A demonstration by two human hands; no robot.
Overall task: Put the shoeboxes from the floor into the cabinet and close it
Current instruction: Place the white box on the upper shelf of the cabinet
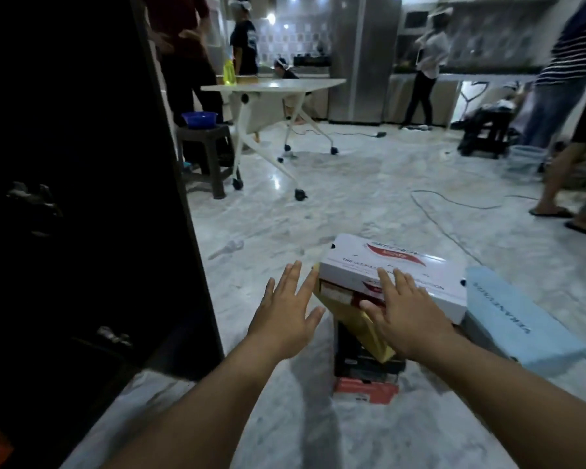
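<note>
While left hand point(286, 313) hovers, right hand point(406, 319) touches white shoebox point(416, 275).

Cabinet point(82, 198) interior too dark; lower stacked boxes point(366, 370) partly hidden, labels unreadable

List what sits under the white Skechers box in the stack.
Under the white Skechers box lies a tilted gold box, then a black box and a red box on the floor. The right hand covers part of the gold box.
</note>
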